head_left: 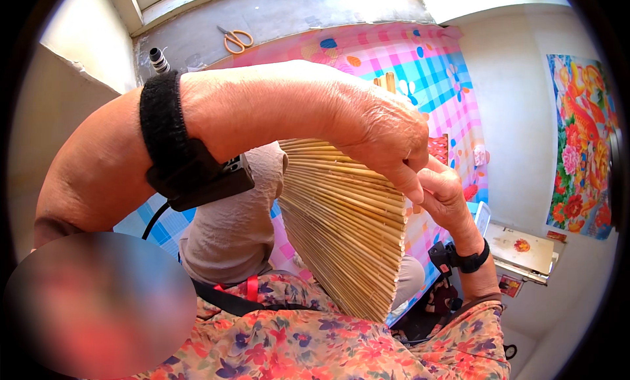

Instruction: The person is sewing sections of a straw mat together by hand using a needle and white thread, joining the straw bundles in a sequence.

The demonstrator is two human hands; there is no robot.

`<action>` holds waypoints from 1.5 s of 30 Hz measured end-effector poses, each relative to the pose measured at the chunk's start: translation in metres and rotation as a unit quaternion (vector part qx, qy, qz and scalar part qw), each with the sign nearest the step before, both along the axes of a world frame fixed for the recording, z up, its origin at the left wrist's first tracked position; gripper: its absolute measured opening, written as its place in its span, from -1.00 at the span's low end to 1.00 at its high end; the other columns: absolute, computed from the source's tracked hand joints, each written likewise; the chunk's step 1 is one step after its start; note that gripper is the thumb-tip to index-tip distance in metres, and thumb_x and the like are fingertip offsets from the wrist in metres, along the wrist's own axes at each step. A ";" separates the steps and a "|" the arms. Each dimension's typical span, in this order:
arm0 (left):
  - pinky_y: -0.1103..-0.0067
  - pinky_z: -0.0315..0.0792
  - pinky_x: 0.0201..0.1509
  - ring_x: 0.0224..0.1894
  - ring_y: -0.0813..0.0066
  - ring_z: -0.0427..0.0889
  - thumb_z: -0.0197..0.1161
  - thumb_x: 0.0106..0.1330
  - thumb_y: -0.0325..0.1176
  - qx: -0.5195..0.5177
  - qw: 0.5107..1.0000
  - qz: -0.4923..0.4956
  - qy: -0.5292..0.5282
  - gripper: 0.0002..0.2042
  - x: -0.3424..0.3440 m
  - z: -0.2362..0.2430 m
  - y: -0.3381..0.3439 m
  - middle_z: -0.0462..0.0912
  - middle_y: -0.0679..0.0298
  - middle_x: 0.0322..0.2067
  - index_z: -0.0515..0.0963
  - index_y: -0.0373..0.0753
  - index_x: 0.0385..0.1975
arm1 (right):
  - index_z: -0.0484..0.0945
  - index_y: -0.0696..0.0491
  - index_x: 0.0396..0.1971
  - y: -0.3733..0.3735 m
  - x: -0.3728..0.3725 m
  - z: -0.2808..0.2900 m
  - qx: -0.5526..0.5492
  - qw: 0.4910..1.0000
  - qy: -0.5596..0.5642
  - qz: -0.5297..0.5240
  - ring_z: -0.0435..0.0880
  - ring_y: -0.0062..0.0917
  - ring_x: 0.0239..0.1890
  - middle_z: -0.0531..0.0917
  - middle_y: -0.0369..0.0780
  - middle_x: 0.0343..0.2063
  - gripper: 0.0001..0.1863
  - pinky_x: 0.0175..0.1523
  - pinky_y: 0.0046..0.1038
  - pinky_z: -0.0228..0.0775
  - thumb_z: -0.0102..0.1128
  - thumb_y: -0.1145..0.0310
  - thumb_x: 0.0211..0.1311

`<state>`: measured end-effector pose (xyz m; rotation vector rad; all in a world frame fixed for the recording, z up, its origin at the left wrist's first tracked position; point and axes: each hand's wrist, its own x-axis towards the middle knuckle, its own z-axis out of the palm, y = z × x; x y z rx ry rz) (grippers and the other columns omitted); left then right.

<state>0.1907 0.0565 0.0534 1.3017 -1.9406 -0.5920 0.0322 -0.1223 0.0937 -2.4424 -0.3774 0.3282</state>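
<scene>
A pleated mat of thin straw-coloured bamboo sticks (338, 219) fans out over my lap between my bent legs. My left hand (387, 147) reaches across from the left, fingers bent and closed at the mat's upper right corner. Just right of it my right hand (446, 190) is also closed, its fingertips meeting those of the left at that corner; what exactly they pinch is hidden. Behind my hands, wooden sticks (390, 78) and a red woven piece (438, 151) partly show.
I sit on a pink-and-blue checked cover (446, 84). Orange-handled scissors (239, 42) and a black-and-white cylinder (159, 60) lie on the grey ledge (295, 12) below the window. A colourful poster (577, 144) hangs on the right wall, above a cream cabinet top (518, 239).
</scene>
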 end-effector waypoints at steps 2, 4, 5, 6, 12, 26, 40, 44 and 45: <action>0.30 0.42 -0.08 -0.32 0.06 0.61 0.13 0.36 -0.07 0.015 1.000 0.013 0.000 -0.62 0.000 0.003 0.003 0.65 0.05 -0.45 0.64 -0.31 -0.41 | 0.63 0.14 -0.21 0.002 0.002 0.000 0.006 1.000 -0.002 0.004 0.59 -0.44 -0.26 0.59 -0.21 -0.28 -0.77 -0.22 -0.47 0.46 0.34 0.54 0.07; 0.30 0.44 -0.09 -0.31 0.05 0.61 0.14 0.35 -0.10 0.010 1.000 0.012 -0.010 -0.64 0.001 0.001 0.001 0.65 0.05 -0.45 0.63 -0.31 -0.41 | 0.62 0.15 -0.23 0.000 0.000 0.000 0.002 1.000 0.012 -0.002 0.60 -0.44 -0.25 0.60 -0.21 -0.27 -0.78 -0.23 -0.47 0.46 0.33 0.55 0.08; 0.30 0.44 -0.10 -0.31 0.05 0.61 0.15 0.34 -0.11 0.007 1.000 0.010 -0.015 -0.65 0.001 -0.001 -0.001 0.64 0.04 -0.45 0.63 -0.31 -0.41 | 0.62 0.15 -0.23 -0.002 -0.001 -0.001 0.000 1.000 0.020 -0.006 0.60 -0.44 -0.25 0.60 -0.20 -0.26 -0.79 -0.23 -0.47 0.46 0.33 0.55 0.09; 0.30 0.44 -0.10 -0.31 0.05 0.62 0.16 0.33 -0.12 0.007 1.000 0.007 -0.010 -0.67 0.001 -0.002 -0.003 0.65 0.05 -0.45 0.63 -0.31 -0.41 | 0.62 0.15 -0.23 -0.002 -0.001 -0.001 0.003 1.000 0.024 -0.012 0.60 -0.45 -0.27 0.60 -0.21 -0.28 -0.80 -0.24 -0.48 0.46 0.32 0.55 0.10; 0.33 0.40 -0.02 -0.28 0.15 0.64 0.21 0.24 -0.23 0.014 0.999 0.010 -0.040 -0.79 0.001 0.003 0.004 0.67 0.11 -0.41 0.64 -0.26 -0.37 | 0.62 0.16 -0.21 -0.004 -0.002 0.001 0.019 0.999 0.044 -0.027 0.59 -0.53 -0.44 0.60 -0.24 -0.45 -0.83 -0.34 -0.52 0.44 0.27 0.54 0.18; 0.38 0.32 0.03 -0.14 0.40 0.60 0.26 0.12 -0.32 -0.047 0.978 0.009 -0.204 -0.90 -0.010 0.005 0.011 0.62 0.38 -0.36 0.56 -0.12 -0.39 | 0.51 0.15 -0.06 0.023 -0.011 0.012 -0.041 0.993 0.094 -0.065 0.55 -0.44 -0.52 0.56 -0.18 -0.51 -0.76 -0.35 -0.44 0.43 0.17 0.47 0.30; 0.43 0.32 0.00 -0.18 0.43 0.58 0.26 0.09 -0.37 -0.121 0.970 0.028 -0.211 -0.89 -0.018 0.000 0.021 0.59 0.35 -0.36 0.53 -0.17 -0.41 | 0.40 0.18 -0.07 0.060 -0.024 0.005 0.003 0.967 0.116 -0.228 0.56 -0.47 -0.36 0.55 -0.12 -0.39 -0.81 -0.25 -0.40 0.40 -0.07 0.50 0.38; 0.41 0.32 0.02 -0.12 0.41 0.59 0.21 0.15 -0.35 -0.118 0.962 0.005 -0.247 -0.90 -0.019 0.004 0.019 0.62 0.32 -0.32 0.56 -0.16 -0.36 | 0.29 0.19 0.15 0.066 -0.027 0.016 -0.066 0.963 0.120 -0.232 0.62 -0.02 -0.20 0.61 0.11 -0.27 -0.58 -0.16 -0.19 0.47 0.01 0.46 0.31; 0.40 0.32 0.04 -0.09 0.40 0.59 0.19 0.18 -0.34 -0.106 0.958 -0.006 -0.268 -0.89 -0.020 0.007 0.017 0.64 0.31 -0.30 0.58 -0.16 -0.34 | 0.32 0.18 0.13 0.062 -0.031 0.015 -0.093 0.974 0.049 -0.201 0.62 -0.05 -0.17 0.61 0.09 -0.24 -0.59 -0.14 -0.20 0.48 0.04 0.45 0.30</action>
